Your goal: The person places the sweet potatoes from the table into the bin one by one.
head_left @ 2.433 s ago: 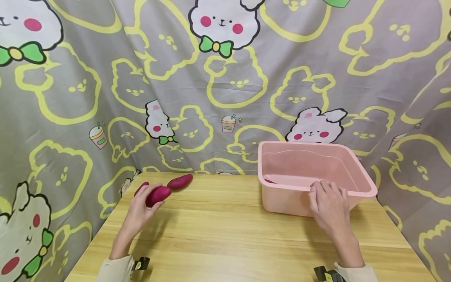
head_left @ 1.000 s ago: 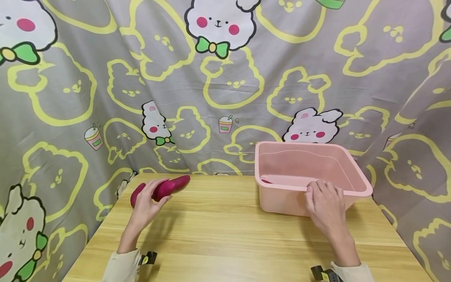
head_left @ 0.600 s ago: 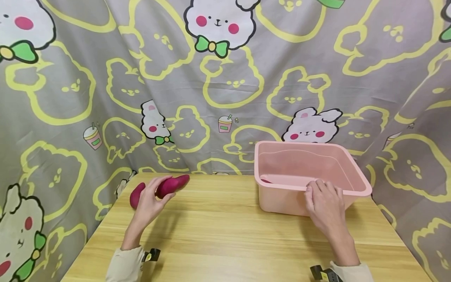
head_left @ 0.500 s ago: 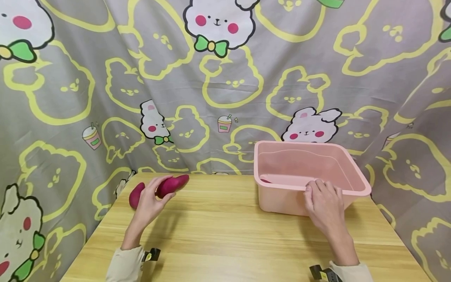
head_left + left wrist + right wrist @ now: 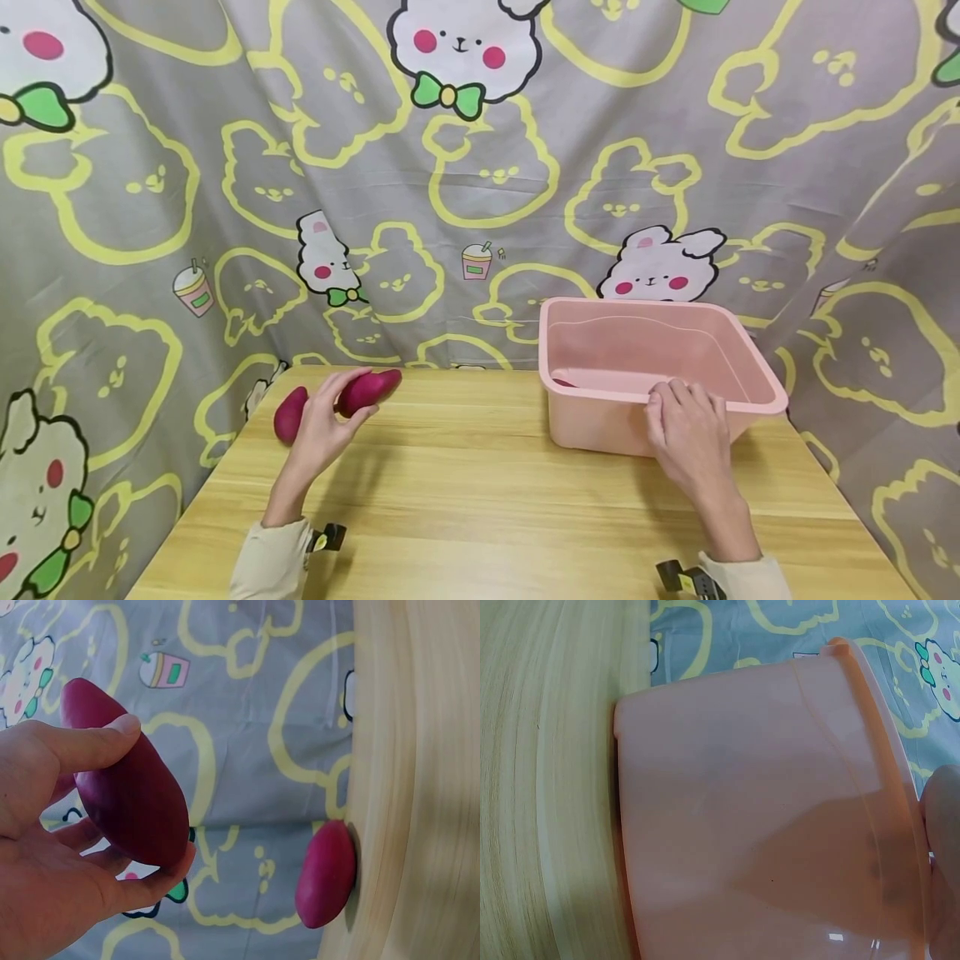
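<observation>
My left hand [image 5: 324,425] holds a purple-skinned sweet potato [image 5: 131,784] between thumb and fingers, above the left part of the wooden table. In the head view, the held sweet potato overlaps a second sweet potato [image 5: 387,381] lying behind it. Another sweet potato [image 5: 289,415] is left of the hand, partly covered by it. One sweet potato [image 5: 328,874] also rests on the table in the left wrist view. On the right, my right hand [image 5: 690,429] grips the near rim of a pink plastic bin [image 5: 600,425], fingers hooked over it. Inside, a sliver of something purple [image 5: 565,383] shows behind the rim.
The wooden table [image 5: 480,500] reaches back to a grey curtain [image 5: 480,192] printed with cartoon rabbits and yellow outlines. The curtain also encloses both sides. Bare tabletop lies between the left hand and the bin.
My left hand, holding the sweet potato, has shifted slightly right and upward, showing more of the sweet potato at its left. My right hand has stayed on the bin's rim.
</observation>
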The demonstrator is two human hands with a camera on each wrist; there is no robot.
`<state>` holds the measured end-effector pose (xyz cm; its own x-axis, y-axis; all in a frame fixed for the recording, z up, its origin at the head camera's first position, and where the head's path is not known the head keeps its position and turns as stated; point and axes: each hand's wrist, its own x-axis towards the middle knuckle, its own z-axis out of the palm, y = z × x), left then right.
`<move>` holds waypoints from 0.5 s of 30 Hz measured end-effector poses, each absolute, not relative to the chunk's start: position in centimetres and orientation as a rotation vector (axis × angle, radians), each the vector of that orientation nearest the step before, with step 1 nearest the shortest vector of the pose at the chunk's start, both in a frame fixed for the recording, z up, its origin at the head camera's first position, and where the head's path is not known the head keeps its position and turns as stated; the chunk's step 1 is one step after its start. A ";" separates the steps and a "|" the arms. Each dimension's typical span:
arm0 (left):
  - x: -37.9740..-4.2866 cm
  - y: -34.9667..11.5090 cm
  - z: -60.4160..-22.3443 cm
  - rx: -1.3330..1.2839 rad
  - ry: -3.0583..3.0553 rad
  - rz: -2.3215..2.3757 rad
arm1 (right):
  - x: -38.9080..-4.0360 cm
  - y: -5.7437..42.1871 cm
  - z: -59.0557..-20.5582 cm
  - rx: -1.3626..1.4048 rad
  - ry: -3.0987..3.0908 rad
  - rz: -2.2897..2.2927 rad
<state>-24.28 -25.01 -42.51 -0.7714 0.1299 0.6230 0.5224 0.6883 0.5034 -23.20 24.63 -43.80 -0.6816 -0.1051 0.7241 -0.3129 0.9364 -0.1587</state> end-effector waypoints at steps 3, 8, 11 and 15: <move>-24.3 -24.9 -42.4 -0.500 -2.343 -0.937 | -23.2 24.6 -43.8 0.294 -2.310 0.343; -24.3 -24.6 -42.4 -0.518 -2.327 -0.950 | -23.2 24.6 -43.8 0.297 -2.309 0.344; -24.3 -24.4 -42.3 -0.527 -2.318 -0.950 | -23.2 24.6 -43.8 0.297 -2.312 0.348; -24.5 -24.1 -42.1 -0.532 -2.316 -0.968 | -23.2 24.7 -43.8 0.295 -2.314 0.352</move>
